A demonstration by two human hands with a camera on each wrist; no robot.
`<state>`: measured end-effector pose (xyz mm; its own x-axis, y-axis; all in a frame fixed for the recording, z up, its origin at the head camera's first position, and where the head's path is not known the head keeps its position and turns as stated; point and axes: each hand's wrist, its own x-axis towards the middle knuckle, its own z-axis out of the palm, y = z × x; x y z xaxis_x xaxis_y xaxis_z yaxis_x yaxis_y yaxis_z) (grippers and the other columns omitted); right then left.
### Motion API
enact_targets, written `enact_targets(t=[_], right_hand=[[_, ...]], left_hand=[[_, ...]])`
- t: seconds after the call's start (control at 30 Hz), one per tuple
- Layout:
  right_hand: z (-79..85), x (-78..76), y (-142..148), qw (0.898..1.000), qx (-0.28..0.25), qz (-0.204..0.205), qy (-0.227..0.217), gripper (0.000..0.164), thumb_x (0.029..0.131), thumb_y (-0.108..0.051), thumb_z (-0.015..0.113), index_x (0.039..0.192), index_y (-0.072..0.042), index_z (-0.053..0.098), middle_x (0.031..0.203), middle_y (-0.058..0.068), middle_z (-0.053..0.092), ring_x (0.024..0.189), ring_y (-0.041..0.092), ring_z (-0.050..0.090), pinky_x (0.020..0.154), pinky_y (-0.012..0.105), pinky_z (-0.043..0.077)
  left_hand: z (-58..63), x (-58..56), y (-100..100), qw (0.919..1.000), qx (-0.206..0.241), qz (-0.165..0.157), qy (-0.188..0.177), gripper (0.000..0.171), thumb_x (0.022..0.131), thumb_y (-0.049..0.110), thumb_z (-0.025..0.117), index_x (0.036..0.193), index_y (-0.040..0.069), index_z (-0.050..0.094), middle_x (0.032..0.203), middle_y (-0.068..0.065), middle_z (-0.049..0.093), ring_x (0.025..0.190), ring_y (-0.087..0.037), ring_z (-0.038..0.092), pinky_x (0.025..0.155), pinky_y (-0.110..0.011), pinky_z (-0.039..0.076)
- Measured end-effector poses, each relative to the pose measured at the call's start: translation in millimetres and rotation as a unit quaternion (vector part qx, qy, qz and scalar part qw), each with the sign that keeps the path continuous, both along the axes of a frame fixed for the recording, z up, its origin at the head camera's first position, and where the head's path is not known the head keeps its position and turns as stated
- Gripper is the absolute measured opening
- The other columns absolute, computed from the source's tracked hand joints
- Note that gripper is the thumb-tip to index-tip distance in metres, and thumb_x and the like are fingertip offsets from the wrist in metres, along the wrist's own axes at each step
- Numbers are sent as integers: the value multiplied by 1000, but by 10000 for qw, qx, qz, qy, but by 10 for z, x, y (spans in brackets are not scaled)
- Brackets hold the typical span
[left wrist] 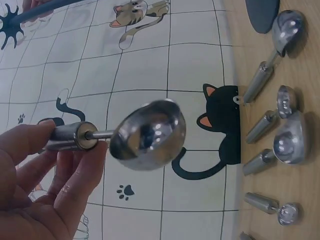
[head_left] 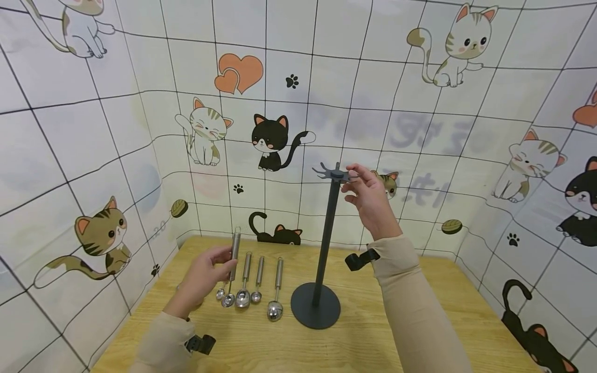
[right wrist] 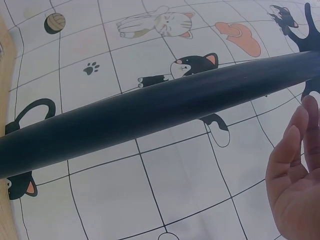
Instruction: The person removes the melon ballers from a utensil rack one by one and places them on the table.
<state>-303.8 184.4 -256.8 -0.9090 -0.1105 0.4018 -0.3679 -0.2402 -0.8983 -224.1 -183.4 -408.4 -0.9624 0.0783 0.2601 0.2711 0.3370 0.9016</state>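
Between thumb and fingers, my left hand [head_left: 205, 274] holds a metal scoop [left wrist: 150, 135] by its thick cylindrical handle [head_left: 235, 254]. In the left wrist view its round, shiny bowl faces the camera, raised off the table. My right hand [head_left: 368, 199] is up at the top of a dark utensil stand [head_left: 328, 233], its fingers around one prong of the hook rack [head_left: 337, 174]. Those fingertips [right wrist: 309, 106] meet the rack at the edge of the right wrist view, where the contact is partly cut off. The other visible prongs carry nothing.
Several more metal scoops and spoons lie on the wooden table [head_left: 373, 331], among them a large scoop [head_left: 275, 310] left of the stand's round base [head_left: 315, 305]. A cat-patterned sheet [head_left: 289, 31] with grid lines surrounds the table at the back and sides.
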Motion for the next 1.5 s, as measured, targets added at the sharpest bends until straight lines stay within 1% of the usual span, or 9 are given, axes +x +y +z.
enact_targets(t=[0.1, 0.2, 0.37, 0.57, 0.73, 0.9, 1.1, 1.23, 1.5], right_hand=[[-5, -3, -2, 10000, 30, -2, -2, 33, 101, -31, 62, 127, -11, 59, 98, 2, 58, 83, 15, 59, 70, 28, 48], [-11, -7, -5, 9999, 106, -44, 8, 32, 101, -32, 63, 126, -12, 60, 93, 0, 61, 83, 16, 59, 71, 29, 47], [-13, -10, -6, 9998, 179, -85, -26, 23, 101, -31, 63, 120, -18, 62, 95, 0, 63, 83, 16, 58, 71, 29, 48], [8, 3, 4, 9998, 144, 7, -103, 24, 102, -31, 63, 122, -18, 61, 96, 0, 61, 83, 15, 58, 70, 28, 50], [21, -5, 9, 9998, 135, 17, -134, 23, 103, -30, 62, 122, -18, 61, 96, 0, 61, 82, 14, 58, 69, 27, 51], [22, -16, 23, 9998, 40, 60, -172, 21, 103, -28, 61, 122, -18, 61, 99, 4, 60, 82, 14, 58, 68, 26, 52], [22, -11, 26, 9998, 93, -20, -168, 21, 103, -29, 60, 122, -19, 61, 99, 4, 60, 82, 15, 58, 70, 27, 52], [24, -2, 24, 9999, 52, -3, -136, 22, 103, -29, 61, 122, -19, 61, 99, 5, 59, 82, 15, 58, 69, 27, 52], [23, -7, 1, 9997, 127, 49, -178, 25, 102, -30, 62, 125, -18, 60, 101, 5, 55, 82, 14, 58, 69, 26, 52]], left_hand=[[-45, 17, -104, 9999, -59, 104, -117, 29, 98, 9, 67, 127, 3, 67, 106, -16, 66, 93, -28, 67, 75, -32, 61], [-82, 50, -206, 9992, -228, 232, -237, 35, 98, 11, 68, 131, 1, 65, 107, -15, 64, 93, -25, 65, 76, -31, 61], [-157, 111, -356, 9978, -140, 235, -606, 48, 99, 11, 68, 142, -5, 54, 110, -16, 61, 94, -23, 65, 79, -34, 61], [-276, 124, -520, 9963, 29, 287, -806, 58, 98, 8, 67, 150, -4, 44, 117, -19, 64, 94, -23, 66, 74, -34, 61], [-357, 163, -643, 9944, 76, 432, -962, 59, 98, 7, 68, 150, -5, 44, 119, -22, 61, 96, -26, 65, 73, -36, 61], [-451, 180, -772, 9925, 114, 417, -1148, 58, 98, 9, 67, 149, -8, 43, 121, -24, 58, 98, -27, 65, 75, -40, 61], [-523, 204, -917, 9911, -24, 407, -1266, 59, 99, 9, 67, 149, -9, 41, 123, -26, 59, 103, -32, 65, 75, -42, 62], [-559, 223, -1048, 9899, -159, 360, -1364, 58, 99, 8, 66, 148, -11, 41, 121, -25, 58, 101, -29, 63, 75, -43, 61], [-688, 261, -1324, 9786, -379, 487, -1963, 60, 97, 6, 69, 147, -12, 41, 118, -23, 56, 98, -25, 62, 75, -44, 61]])
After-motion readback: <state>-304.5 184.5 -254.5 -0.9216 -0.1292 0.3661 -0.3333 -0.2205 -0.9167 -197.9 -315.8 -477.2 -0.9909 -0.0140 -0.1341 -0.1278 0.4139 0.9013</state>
